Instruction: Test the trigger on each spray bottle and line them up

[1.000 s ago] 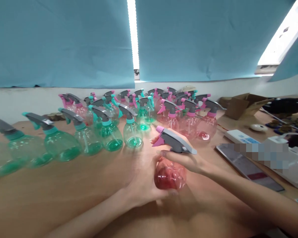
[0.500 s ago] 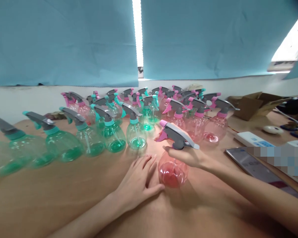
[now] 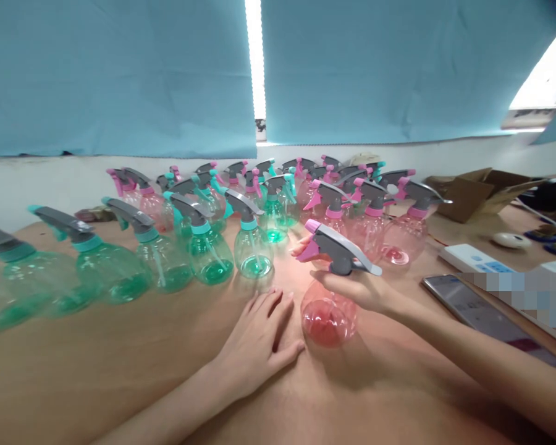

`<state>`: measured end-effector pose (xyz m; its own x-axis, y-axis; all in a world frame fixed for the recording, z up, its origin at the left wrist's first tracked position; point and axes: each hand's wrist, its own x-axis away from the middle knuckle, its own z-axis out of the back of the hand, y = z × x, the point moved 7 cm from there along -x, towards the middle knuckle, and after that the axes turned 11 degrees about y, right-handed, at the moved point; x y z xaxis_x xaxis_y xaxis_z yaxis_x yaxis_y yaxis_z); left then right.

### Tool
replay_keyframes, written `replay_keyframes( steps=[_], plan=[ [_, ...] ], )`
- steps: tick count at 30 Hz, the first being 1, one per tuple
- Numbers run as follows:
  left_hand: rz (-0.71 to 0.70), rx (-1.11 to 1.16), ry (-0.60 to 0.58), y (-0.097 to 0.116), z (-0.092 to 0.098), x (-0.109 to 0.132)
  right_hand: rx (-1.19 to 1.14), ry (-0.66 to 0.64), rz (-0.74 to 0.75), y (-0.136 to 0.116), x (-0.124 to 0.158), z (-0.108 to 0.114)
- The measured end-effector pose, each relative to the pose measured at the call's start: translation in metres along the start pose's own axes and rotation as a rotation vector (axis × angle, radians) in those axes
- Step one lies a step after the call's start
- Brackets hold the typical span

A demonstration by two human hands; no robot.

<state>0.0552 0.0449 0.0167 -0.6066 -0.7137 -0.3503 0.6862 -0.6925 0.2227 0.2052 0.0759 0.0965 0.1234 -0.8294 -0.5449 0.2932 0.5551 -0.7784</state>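
My right hand (image 3: 359, 285) is wrapped round the neck of a pink spray bottle (image 3: 328, 318), just under its grey and pink trigger head (image 3: 340, 249). The bottle's round base hangs just above or on the wooden table (image 3: 120, 358); I cannot tell which. My left hand (image 3: 257, 346) lies flat on the table just left of the bottle, fingers stretched out and apart, holding nothing. Its thumb points toward the bottle's base.
Several green spray bottles (image 3: 208, 253) stand in rows at the back left and several pink ones (image 3: 401, 238) at the back right. A phone (image 3: 479, 315), a white power strip (image 3: 472, 258) and a cardboard box (image 3: 466, 194) lie on the right. Blue curtains hang behind.
My left hand has let go of the pink bottle's body and come to rest flat on the table. My right hand has carried the bottle slightly to the right and away from me.
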Motion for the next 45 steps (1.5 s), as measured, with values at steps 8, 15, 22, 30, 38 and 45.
replay_keyframes(
  steps=[8, 15, 22, 30, 38, 45],
  plan=[
    [0.006, 0.043, 0.019, 0.001, 0.000, 0.000, -0.101, -0.003, 0.040, 0.004, 0.004, -0.009],
    [0.006, 0.033, 0.024, 0.001, 0.000, -0.001, 0.011, 0.020, 0.035, 0.006, 0.004, -0.008],
    [0.006, 0.009, 0.007, -0.001, -0.002, 0.000, 0.002, -0.153, 0.006, -0.001, 0.002, -0.011],
    [0.015, -0.002, -0.007, 0.000, -0.002, 0.000, 0.037, -0.076, -0.052, 0.001, 0.004, -0.011],
    [0.013, 0.008, 0.009, -0.001, -0.001, 0.000, -0.099, -0.090, -0.020, -0.007, 0.003, -0.012],
    [0.014, 0.006, 0.011, -0.001, 0.000, 0.001, -0.039, -0.104, -0.061, 0.007, 0.008, -0.011]
  ],
)
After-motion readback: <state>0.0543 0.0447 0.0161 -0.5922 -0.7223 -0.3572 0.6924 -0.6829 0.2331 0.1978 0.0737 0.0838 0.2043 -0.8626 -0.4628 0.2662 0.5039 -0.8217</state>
